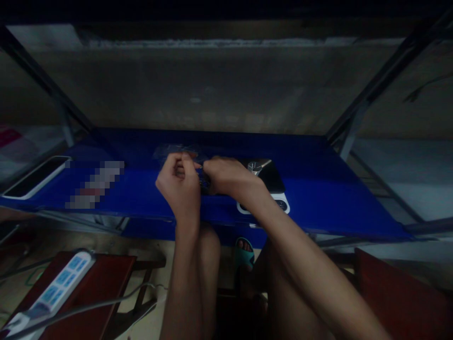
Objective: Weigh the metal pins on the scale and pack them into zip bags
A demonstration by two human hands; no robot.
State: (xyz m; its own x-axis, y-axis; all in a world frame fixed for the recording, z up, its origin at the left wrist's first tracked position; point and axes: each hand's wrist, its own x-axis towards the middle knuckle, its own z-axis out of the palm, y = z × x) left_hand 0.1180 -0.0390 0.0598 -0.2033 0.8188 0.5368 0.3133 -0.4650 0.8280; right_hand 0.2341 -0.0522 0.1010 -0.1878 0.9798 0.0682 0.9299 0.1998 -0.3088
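Observation:
My left hand (182, 182) is closed, with thumb and fingers pinched together above the blue table. Close beside it, my right hand (226, 174) is also closed, knuckles turned up, its fingertips hidden. Between the two hands shows a shiny, see-through bit of material (204, 182), too dark and blurred to name. Crumpled clear plastic (170, 150) lies just behind my left hand. A white scale with a black plate (276, 182) sits partly under my right wrist. On the plate stands a small clear cup (254, 167) with a thin stick leaning by it.
The blue table (329, 189) has metal frame posts at both sides. At its left end lie a white-edged dark tray-like object (37, 177) and a pixelated item (95, 185). Below, a white power strip (63, 285) rests on a brown stool (109, 274), its cable trailing right.

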